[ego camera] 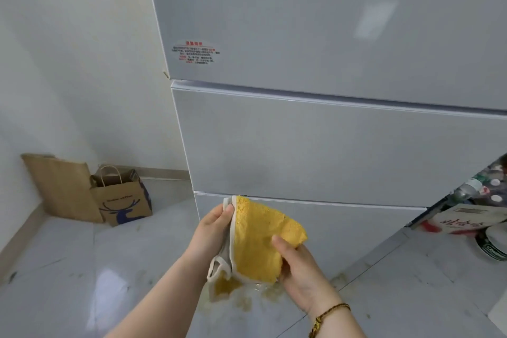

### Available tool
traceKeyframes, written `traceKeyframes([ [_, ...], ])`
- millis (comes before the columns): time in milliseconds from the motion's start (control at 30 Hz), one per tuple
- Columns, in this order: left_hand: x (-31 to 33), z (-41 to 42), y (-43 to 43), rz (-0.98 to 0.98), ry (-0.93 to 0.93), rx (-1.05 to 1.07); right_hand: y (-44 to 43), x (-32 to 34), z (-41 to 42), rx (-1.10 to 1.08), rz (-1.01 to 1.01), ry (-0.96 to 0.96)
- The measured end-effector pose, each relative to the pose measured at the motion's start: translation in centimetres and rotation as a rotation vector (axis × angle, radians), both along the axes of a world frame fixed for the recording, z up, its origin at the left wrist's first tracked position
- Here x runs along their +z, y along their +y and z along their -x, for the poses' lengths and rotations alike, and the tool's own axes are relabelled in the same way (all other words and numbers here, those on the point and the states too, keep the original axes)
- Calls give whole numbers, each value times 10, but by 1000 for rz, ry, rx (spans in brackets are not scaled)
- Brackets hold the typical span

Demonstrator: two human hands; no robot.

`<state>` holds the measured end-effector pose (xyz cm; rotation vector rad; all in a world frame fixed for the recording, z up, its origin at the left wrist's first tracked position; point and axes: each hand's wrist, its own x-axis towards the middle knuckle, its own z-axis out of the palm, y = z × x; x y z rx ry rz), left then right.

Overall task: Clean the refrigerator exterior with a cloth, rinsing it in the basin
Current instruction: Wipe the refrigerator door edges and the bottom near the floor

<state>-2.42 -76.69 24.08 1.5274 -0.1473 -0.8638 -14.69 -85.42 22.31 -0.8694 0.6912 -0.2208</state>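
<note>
Low against the fridge front, both hands are on the cloth (258,241). The left hand (212,230) pinches the pale bound edge up top, thumb against fingers. The right hand (301,274) grips the lower right side, thumb laid across the yellow pile, fingers curled in behind. Between them the cloth hangs folded, yellow face to the camera, with a pale loop and a corner drooping under the left hand. It sits just in front of the seam between the middle and bottom drawers of the refrigerator (329,145); whether it touches the panel, can't tell.

How will it handle? Soft, light and floppy, I'd say, with no shape of its own. If it's wet it would be heavier and could drip, and the floor (82,269) right below shows yellowish smears (247,302). The bound edge or a bunched handful looks like the best hold, leaving a flat pad to face the door. Those glossy panels should let it slide easily.

Further out: a braided bracelet (326,315) on the right wrist, a red-lettered sticker (196,52) on the upper door, a brown paper bag (120,197) by the left wall, bottles and packets (472,200) at the right edge. No basin in view.
</note>
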Motion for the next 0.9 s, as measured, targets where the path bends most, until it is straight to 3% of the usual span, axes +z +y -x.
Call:
traceKeyframes([
  [133,-25,-10,3,-132,-32,29,-15,-1,-6,43,309,229],
  [233,-40,-14,3,-114,103,-13,-20,2,-3,34,381,276],
  [333,-49,-25,-1,-85,202,214,-26,1,6,-51,382,302],
  [433,-56,-46,0,-252,30,381,-33,0,15,-171,369,337],
  [667,-45,-92,-10,-201,-68,19,-41,-7,25,-355,326,395],
  [900,-66,-107,-10,-250,-32,-50,-35,-14,39,-452,373,452],
])
